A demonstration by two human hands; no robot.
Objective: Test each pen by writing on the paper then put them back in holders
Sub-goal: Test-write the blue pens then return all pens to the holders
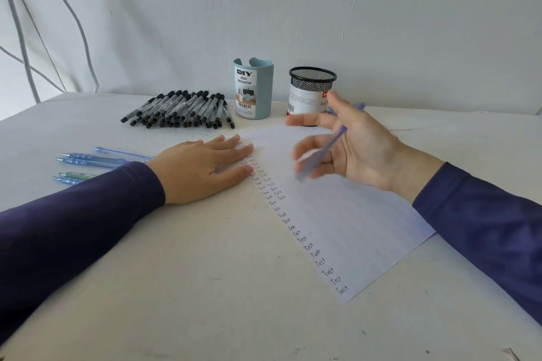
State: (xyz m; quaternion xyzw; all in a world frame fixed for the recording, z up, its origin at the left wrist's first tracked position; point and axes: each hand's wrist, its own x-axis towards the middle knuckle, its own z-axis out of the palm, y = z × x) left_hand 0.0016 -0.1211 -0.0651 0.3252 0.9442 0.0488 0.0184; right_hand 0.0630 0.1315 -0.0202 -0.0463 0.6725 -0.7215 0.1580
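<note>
**Item:** translucent blue ballpoint pen (334,138), slim plastic barrel. Location: in the air over the sheet, slanting from near the mesh cup down towards the writing, blurred.
**Handling (judged):** very light, stiff, smooth and apt to roll or slip. Best pinched low on the barrel near the tip for writing and at mid-barrel for dropping into a holder. Not fragile.

**Right hand** (349,149): grip closed loosely around the pen, with the index finger stretched forward. Blur hides the exact finger placement.

**Left hand** (202,167): grip apart, fingers straight and flat, pressing the top left corner of the sheet.

**White lined paper sheet** (352,228): lies askew on the desk (205,287), with columns of "Test" down its left margin. Thin and limp, so it is likely to slide unless pinned.

**Pale blue plastic desk organiser** (254,91) and **black wire-mesh cup** (311,88): upright at the back, side by side, with no pens showing above the rims.

**Heap of black-capped clear pens** (181,110): lying left of the organiser.

**Loose blue and green pens** (96,160): lying beside the left forearm.
</note>
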